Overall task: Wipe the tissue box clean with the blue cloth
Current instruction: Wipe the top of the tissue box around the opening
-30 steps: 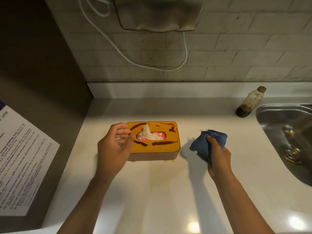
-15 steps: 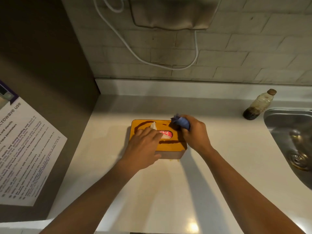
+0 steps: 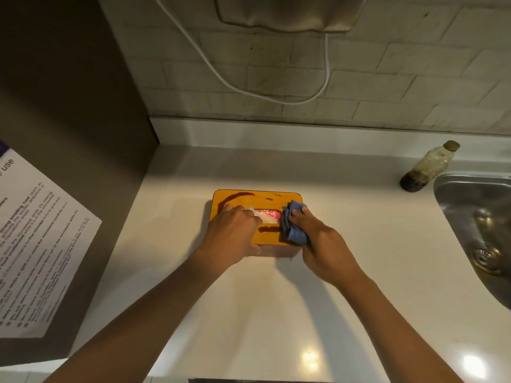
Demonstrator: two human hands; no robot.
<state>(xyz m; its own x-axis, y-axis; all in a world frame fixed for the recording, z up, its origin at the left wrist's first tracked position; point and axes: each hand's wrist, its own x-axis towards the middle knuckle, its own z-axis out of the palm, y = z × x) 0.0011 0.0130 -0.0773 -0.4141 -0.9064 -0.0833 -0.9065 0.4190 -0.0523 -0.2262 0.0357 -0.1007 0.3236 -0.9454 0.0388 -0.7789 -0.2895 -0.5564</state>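
At frame centre on the tabletop [image 3: 249, 313], the tissue box [image 3: 243, 199] runs left-right. The right hand [image 3: 318, 239], its grip closed around the blue cloth [image 3: 293, 225], presses the box's right end; dark smears lie leftward. The left hand [image 3: 235, 233] rests flat on the box.

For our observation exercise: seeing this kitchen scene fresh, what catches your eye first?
The orange tissue box at the counter's centre, streaked with dark stains, stands out. The right hand presses a blue cloth on its right end while the left hand steadies it. A grimy bottle stands by the sink.
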